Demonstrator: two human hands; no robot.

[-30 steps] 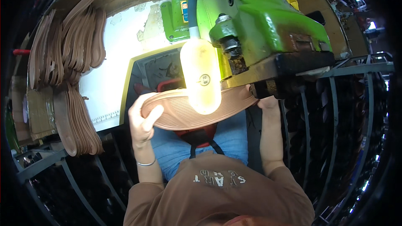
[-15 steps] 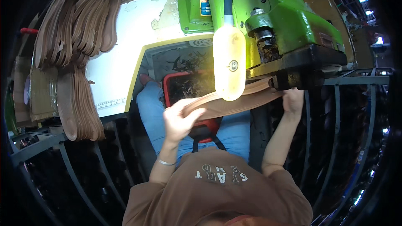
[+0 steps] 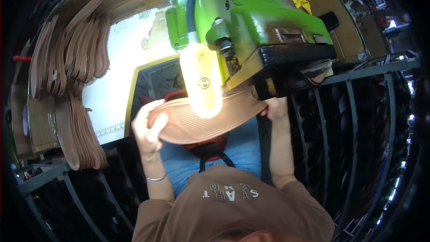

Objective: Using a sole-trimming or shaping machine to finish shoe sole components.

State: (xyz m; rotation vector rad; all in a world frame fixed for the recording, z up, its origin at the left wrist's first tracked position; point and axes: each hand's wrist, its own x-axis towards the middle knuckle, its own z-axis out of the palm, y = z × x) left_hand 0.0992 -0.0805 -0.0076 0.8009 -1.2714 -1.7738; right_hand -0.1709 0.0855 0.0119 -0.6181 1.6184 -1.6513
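A brown ribbed shoe sole [image 3: 192,123] lies flat under the head of a green machine [image 3: 251,27]. My left hand [image 3: 148,130] grips its left end, fingers curled over the rim. Over at the sole's right end, my right hand [image 3: 274,107] holds it just below the machine's black underside. A glowing lamp [image 3: 201,80] hangs in front of the sole's middle and hides part of it.
Many brown soles [image 3: 71,58] stand stacked on a rack at the left, more [image 3: 78,134] below them. Dark metal rack bars [image 3: 358,107] run along the right and lower left. A red object [image 3: 208,145] sits under the sole, over my blue-clad lap.
The sole has tipped from slanted to nearly level, with its left end swung down and left. My left hand moved with it. My right hand stays at the right end.
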